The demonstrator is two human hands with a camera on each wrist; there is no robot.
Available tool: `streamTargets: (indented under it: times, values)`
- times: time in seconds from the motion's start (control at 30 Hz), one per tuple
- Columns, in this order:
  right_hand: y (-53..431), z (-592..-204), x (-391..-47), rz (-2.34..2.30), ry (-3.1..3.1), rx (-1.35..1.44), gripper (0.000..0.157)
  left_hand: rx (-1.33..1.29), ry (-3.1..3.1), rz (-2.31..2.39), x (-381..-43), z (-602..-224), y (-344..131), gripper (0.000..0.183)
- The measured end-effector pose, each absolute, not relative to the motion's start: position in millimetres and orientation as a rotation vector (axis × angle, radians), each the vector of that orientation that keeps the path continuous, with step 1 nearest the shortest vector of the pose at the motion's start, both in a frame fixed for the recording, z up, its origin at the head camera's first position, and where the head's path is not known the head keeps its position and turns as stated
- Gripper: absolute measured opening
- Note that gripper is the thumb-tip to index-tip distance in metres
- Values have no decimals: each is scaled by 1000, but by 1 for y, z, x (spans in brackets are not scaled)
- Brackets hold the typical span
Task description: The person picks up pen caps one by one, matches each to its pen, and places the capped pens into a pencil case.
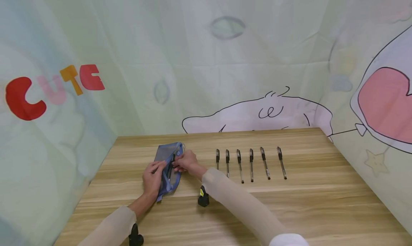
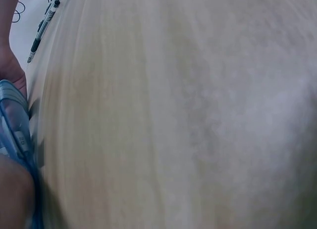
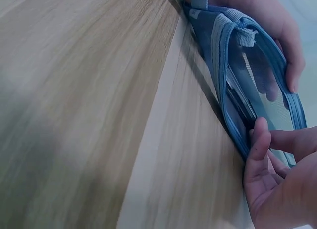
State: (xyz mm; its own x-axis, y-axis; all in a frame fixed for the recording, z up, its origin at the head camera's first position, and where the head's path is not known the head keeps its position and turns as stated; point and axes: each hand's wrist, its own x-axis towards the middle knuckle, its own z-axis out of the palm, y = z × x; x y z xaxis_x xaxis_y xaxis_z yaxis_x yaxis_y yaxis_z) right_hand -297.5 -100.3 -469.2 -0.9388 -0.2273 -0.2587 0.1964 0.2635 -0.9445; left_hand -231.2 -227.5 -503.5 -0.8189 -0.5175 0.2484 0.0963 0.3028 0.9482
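Observation:
A blue zip pencil pouch (image 1: 165,152) with see-through sides lies at the left of the wooden table, its zip open. My left hand (image 1: 152,178) grips the left edge of its mouth and holds it apart. Fingers of that hand (image 3: 292,56) show along the zip rim in the right wrist view. My right hand (image 1: 186,161) reaches into the opening and pinches the upper end of a dark pen (image 3: 241,98) inside the pouch. Whether other pens lie under it is hard to tell. In the left wrist view only the pouch's edge (image 2: 17,115) shows.
Several clear-barrelled pens with black caps, among them the rightmost pen (image 1: 281,163), lie in a spaced row right of the pouch. My right forearm (image 1: 238,206) covers the lower ends of the leftmost ones. A printed cloth (image 1: 154,53) hangs behind the table (image 1: 305,203).

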Motion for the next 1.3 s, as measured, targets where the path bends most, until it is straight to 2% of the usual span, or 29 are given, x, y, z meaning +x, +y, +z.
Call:
streamTargets:
  times: [0.3,0.53,1.07,1.3]
  values:
    - [-105,-467,-297,-1670,2256,-96,14,359,-2037,-1551,-232,-504,-228,19]
    - [-90,-462,-297,-1715,2206,-73,15,370,-2052,-1552,-232,-502,-225,19]
    - [-5,-437,-316,-1591,2275,-174,23,398,-2072,-1577,-232,-501,-227,23]
    - [29,-433,-326,-1552,2338,-91,26,412,-2104,-1580,-230,-498,-227,24]
